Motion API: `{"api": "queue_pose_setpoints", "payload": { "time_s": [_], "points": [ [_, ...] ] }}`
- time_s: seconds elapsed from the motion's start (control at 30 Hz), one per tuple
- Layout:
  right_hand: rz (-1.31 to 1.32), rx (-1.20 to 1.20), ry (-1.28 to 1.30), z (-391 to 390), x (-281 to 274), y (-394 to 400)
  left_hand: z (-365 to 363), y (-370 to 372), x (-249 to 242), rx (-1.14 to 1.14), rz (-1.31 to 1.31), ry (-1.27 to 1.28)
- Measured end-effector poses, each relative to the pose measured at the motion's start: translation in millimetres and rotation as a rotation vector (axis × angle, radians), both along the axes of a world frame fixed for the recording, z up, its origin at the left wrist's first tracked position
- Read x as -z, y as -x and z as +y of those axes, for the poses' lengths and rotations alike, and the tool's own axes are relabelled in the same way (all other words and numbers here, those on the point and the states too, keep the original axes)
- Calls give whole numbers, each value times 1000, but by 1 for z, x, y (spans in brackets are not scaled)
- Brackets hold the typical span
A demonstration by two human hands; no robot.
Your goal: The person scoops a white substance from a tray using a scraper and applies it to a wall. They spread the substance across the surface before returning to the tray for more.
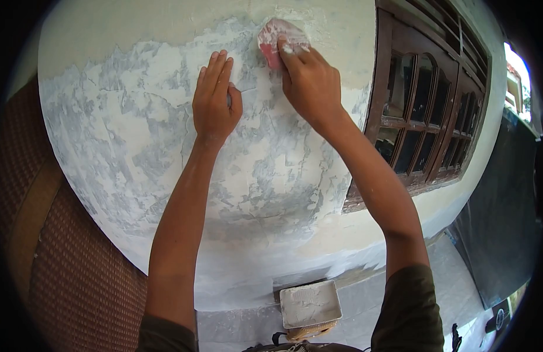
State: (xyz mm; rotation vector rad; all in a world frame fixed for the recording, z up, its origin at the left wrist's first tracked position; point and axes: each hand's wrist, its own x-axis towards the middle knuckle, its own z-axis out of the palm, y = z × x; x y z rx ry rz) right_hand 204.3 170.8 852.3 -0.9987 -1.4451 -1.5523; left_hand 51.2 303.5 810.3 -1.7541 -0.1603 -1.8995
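Observation:
A wall (136, 135) fills the middle of the view, its patchy grey area smeared with white paste that looks like putty. High on it, my right hand (312, 82) grips a pinkish-red putty spreader (272, 56), whose face is coated with white paste and lies against the wall. My left hand (216, 105) is to the left and a little lower, with its fingers stretched out and the palm side toward the wall; it holds nothing. Below, a rectangular tray (286, 324) contains more white paste.
A brown wooden window (395, 88) with dark panes is set in the wall at right. Brown woven panelling (78, 258) runs along the left. Grey tiled floor (359, 305) lies below, and a dark sheet (494, 217) hangs at far right.

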Motion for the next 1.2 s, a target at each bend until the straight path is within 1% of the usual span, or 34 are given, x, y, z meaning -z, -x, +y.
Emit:
{"api": "queue_pose_setpoints", "payload": {
  "time_s": [0.07, 0.13, 0.17, 0.23, 0.3, 0.37, 0.43, 0.5, 0.57, 0.63, 0.67, 0.73, 0.83, 0.9, 0.93, 0.97, 1.07, 1.13, 1.2],
  "points": [
    [15, 47, -16, 9, -15, -6, 0, 0, 0, -7, -11, -9],
    [-4, 144, 63, 18, -14, -8, 1, 0, 0, 1, -10, -8],
    [-2, 144, 63, 21, -5, -8, 2, 0, 0, 2, -8, -8],
    [-44, 149, 164, 20, 29, -2, 2, 0, 0, 14, -11, -8],
    [-74, 103, 227, 12, 67, 8, 0, 1, 1, 13, -10, -6],
    [-97, 45, 296, -1, 84, 15, 0, 2, 0, 13, -10, -11],
    [-56, -39, 152, -5, 61, 14, 1, 1, 0, 2, -7, 9],
    [2, -45, 28, -8, 23, 6, 2, 1, 1, 0, -4, 7],
    [32, 38, -58, -6, -8, -1, 3, 0, 1, -5, -5, 3],
    [49, 120, -66, 8, -24, -13, 3, 1, 1, -17, -5, 4],
    [50, 120, -67, 11, -19, -16, 3, 1, 1, -17, -3, 3],
    [-15, 131, 57, 17, -3, -16, 2, 1, 2, 5, 11, 24],
    [-23, 144, 181, 13, 51, -6, 4, 1, 2, 9, 9, 26],
    [-68, 82, 237, 1, 75, 6, 3, 1, 2, 13, 5, 25],
    [-60, 36, 228, -4, 76, 8, 3, 1, 2, 16, 4, 26],
    [-62, 36, 225, -6, 67, 7, 3, 1, 1, 16, 1, 23],
    [50, 24, -18, -7, 17, -5, 2, 0, 2, 9, 1, 29],
    [99, 125, -71, 1, -13, -17, 2, 0, 2, -41, -21, 10],
    [113, 155, -90, 8, -16, -22, 2, 0, 2, -37, -19, 10]
  ]
}}
